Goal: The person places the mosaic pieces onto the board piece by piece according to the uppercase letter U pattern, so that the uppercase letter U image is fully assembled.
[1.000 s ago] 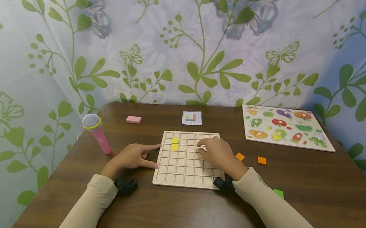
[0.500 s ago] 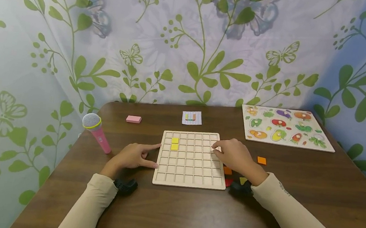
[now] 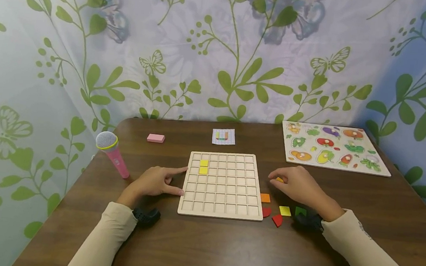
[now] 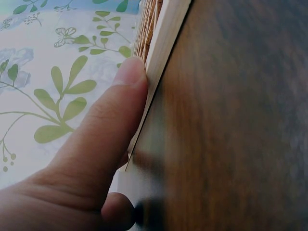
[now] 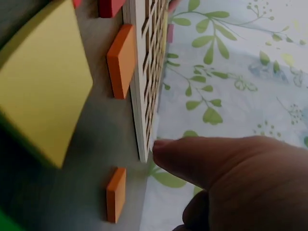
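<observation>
A light wooden grid board (image 3: 221, 197) lies on the dark table, with two yellow square tiles (image 3: 203, 167) in its upper left cells. My left hand (image 3: 154, 182) touches the board's left edge with its outstretched index finger and thumb. To the right of the board, my right hand (image 3: 303, 185) hovers over an orange tile (image 3: 280, 179), partly hidden behind its fingers. In the right wrist view that hand holds nothing, and an orange tile (image 5: 116, 195) lies apart from the fingers.
Beside the board's lower right lie another orange tile (image 3: 265, 198), red pieces (image 3: 276, 220), a yellow tile (image 3: 284, 211) and a green piece (image 3: 300, 211). Farther back are a pattern card (image 3: 223, 142), a pink block (image 3: 155, 138) and a vegetable puzzle (image 3: 335, 164). A pink microphone (image 3: 118, 160) stands left.
My right hand has moved right, from above the board to over the orange tile beside it. The loose pieces near the lower right corner have come into view. My left hand has stayed put.
</observation>
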The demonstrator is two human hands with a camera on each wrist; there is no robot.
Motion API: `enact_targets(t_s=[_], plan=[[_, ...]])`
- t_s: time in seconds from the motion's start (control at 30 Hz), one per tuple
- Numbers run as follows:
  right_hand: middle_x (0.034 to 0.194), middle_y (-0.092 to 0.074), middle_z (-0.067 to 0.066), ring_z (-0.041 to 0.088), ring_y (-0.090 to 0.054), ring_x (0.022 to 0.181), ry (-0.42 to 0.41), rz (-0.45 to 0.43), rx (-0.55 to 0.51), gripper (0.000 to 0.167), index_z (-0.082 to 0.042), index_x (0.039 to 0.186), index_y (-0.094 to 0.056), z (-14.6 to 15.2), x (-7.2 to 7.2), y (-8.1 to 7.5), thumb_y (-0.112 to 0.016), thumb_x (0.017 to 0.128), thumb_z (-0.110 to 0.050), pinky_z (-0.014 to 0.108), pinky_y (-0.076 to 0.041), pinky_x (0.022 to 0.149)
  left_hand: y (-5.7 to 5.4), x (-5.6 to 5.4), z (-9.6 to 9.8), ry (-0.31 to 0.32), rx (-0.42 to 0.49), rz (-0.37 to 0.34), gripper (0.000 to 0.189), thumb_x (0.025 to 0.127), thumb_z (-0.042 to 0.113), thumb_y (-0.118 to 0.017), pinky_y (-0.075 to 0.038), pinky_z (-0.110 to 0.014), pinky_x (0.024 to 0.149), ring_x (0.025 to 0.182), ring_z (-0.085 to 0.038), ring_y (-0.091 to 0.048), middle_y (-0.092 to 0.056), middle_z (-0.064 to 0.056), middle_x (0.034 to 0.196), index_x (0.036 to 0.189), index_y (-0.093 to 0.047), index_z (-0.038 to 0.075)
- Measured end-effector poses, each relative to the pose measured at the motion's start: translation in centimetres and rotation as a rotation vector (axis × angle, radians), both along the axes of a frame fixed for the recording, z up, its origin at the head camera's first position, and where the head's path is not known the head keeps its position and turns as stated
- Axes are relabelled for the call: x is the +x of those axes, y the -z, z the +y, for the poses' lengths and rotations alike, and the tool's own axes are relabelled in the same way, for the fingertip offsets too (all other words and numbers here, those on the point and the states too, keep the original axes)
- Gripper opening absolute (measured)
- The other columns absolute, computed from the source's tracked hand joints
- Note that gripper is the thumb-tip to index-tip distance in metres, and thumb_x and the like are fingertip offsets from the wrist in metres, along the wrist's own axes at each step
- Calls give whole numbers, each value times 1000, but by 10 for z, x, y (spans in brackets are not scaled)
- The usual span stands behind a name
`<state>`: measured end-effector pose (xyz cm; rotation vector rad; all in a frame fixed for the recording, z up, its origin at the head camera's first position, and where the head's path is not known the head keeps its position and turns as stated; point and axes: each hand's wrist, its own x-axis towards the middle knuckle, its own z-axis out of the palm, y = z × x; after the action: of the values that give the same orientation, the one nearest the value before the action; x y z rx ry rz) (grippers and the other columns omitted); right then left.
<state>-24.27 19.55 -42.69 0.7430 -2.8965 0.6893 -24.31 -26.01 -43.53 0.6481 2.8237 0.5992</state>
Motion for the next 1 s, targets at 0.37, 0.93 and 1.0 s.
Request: enact_targets(t_s=[0.37,0.93,1.0], plan=[[51,-31,-11,6,-25,45,-43,-18,-15,18,-18,106,-81,23,22,-16,-82,88,-23,25,-28,48,0,1,1,-7,-1,-9,89,78,69,-76,-26,-28,54,54,-8,-27,-34,9,60,155,-45,37],[52,-27,-16,2,-25,46,-88,-157,25,29,-24,110,-78,47,54,-12,-84,85,-37,22,-29,49,0,2,2,-7,1,-5,88,79,68,-77,-26,-28,54,55,-9,-27,-34,9,60,155,-46,36],[53,-28,-16,3,-27,47,-89,-163,39,27,-25,110,-78,47,55,-12,-84,86,-36,22,-29,49,-1,2,2,-3,5,-2,88,79,67,-77,-26,-28,54,55,-8,-27,-34,9,60,155,-46,35]])
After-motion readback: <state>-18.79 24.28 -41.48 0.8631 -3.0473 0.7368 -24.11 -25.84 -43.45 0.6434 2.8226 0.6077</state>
